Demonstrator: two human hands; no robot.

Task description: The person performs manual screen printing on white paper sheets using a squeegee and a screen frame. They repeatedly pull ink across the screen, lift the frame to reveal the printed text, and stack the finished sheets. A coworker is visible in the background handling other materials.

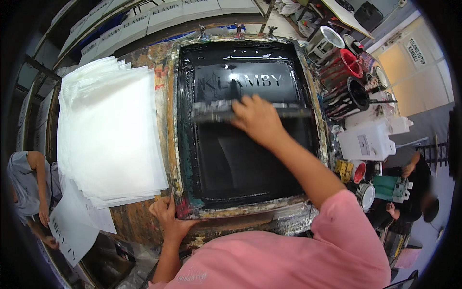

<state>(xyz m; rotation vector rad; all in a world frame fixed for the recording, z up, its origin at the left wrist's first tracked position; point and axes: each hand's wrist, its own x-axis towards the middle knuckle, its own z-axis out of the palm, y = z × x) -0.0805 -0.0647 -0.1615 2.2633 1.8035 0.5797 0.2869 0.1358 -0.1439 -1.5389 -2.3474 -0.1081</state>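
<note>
A screen printing frame (173,159), its wooden rim crusted with paint, lies on the worktable in front of me. Black ink coats its mesh, and stencil lettering shows in the far part. My right hand (258,118) is closed around a long squeegee (211,111) that spans the mesh crosswise, just on the near side of the lettering; both are blurred by motion. At the near left corner of the frame, my left hand (168,216) grips the rim, thumb stretched along its near edge. What lies under the screen is hidden.
A tall stack of white sheets (110,135) stands left of the frame. Paint-smeared cans (349,96) and a white jerrycan (365,142) crowd the right side. One person (31,188) at left holds a printed sheet (74,231); another person (414,178) is at right. Printed sheets fill racks behind.
</note>
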